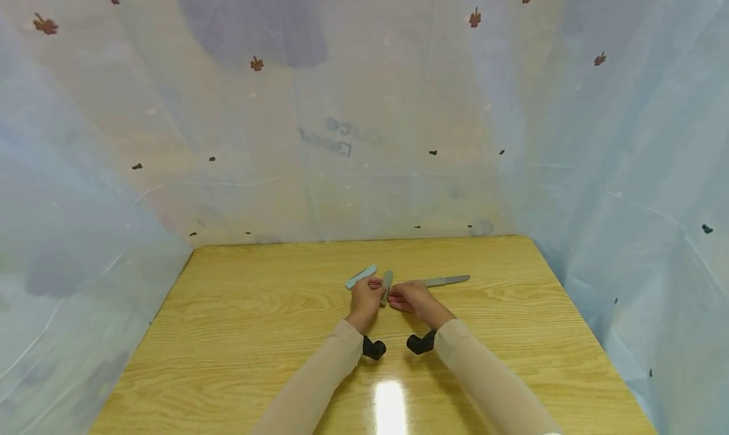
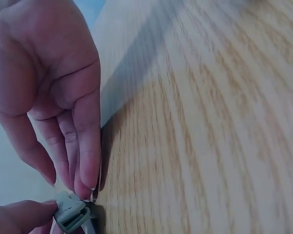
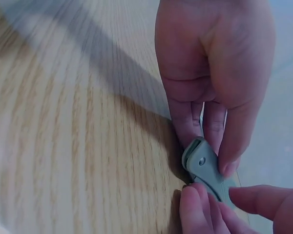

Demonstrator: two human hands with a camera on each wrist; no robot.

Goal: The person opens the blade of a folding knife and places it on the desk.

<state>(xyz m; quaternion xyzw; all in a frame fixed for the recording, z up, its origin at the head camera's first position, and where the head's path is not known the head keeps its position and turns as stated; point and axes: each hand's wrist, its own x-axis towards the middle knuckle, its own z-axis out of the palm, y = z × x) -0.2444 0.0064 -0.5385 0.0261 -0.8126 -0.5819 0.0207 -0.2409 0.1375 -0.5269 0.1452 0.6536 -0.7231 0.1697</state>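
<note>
My left hand (image 1: 366, 294) and right hand (image 1: 416, 297) meet over a grey-green folding knife (image 1: 388, 279) near the table's middle. In the right wrist view, the left thumb and fingers pinch the lower part of this folding knife (image 3: 205, 165), while the right hand (image 3: 217, 63) has its thumb and fingers about its rounded upper end. From the left wrist, the slotted end of the folding knife (image 2: 72, 214) shows against the right thumb, below the fingertips of the left hand (image 2: 49, 68). Its blade is hidden.
A light blue folding knife (image 1: 361, 277) lies just beyond the left hand. Past the right hand lies another grey-green knife (image 1: 450, 280), its dark blade extended to the right. Pale plastic sheeting (image 1: 364, 106) stands behind and beside the wooden table (image 1: 256, 334).
</note>
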